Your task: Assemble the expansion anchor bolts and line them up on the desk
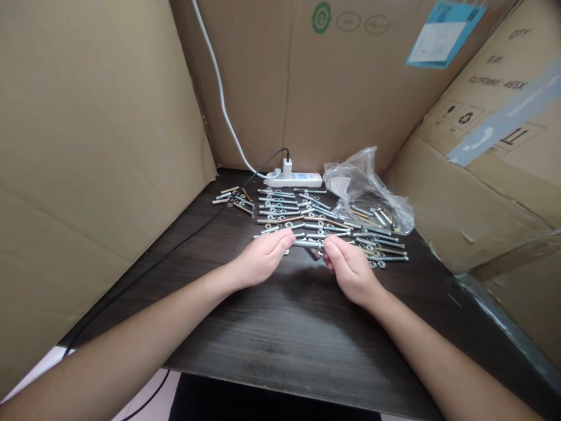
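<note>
My left hand (264,258) and my right hand (348,269) meet over a dark wooden table (272,333). Both are curled, fingers pinched on the two ends of one long silver bolt (307,244) held level between them. Just beyond the hands lie several long metal bolts (302,216) in rough rows with loose washers among them. A smaller cluster of bolts (234,199) sits at the far left of the spread.
A crumpled clear plastic bag (366,187) with more hardware lies at the back right. A white power strip (293,178) with a plugged charger sits at the back, its white cable running up and a black cable running left. Cardboard boxes (87,146) wall the table on three sides.
</note>
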A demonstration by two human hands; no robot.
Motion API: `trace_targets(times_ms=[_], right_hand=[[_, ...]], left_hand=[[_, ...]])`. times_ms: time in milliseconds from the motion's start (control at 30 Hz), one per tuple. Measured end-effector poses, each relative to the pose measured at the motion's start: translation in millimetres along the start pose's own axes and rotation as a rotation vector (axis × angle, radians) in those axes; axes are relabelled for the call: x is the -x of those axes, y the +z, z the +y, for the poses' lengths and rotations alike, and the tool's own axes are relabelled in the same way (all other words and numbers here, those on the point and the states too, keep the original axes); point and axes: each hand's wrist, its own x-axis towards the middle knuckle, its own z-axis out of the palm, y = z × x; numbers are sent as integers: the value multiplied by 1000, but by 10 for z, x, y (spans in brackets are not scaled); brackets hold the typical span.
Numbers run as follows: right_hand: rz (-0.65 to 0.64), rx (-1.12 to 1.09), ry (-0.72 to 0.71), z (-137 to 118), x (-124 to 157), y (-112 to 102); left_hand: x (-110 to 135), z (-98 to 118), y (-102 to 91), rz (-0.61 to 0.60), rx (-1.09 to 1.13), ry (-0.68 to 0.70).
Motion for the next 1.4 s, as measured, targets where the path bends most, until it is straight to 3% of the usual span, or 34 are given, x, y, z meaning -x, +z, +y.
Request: trace_targets(times_ms=[200, 333, 567, 800, 967, 1233, 1400], right_hand=[[39, -249, 71, 35, -7, 15], [118, -267, 93, 58, -52, -60], [313, 143, 101, 228, -237, -468], [516, 532, 440, 730, -261, -986], [514, 627, 511, 943, -207, -1135], [444, 668, 488, 1082, -203, -1122], [379, 698, 524, 1123, -204, -1145]], left_hand=[[28, 21, -7, -148, -67, 33], [42, 60, -14, -196, -140, -6], [34, 70, -33, -212, -193, -27], [32, 56, -41, -221, -214, -9], [24, 37, -58, -223, -220, -6], [19, 7, -56, -205, -251, -5], [-44, -59, -222, -51, -304, -15]])
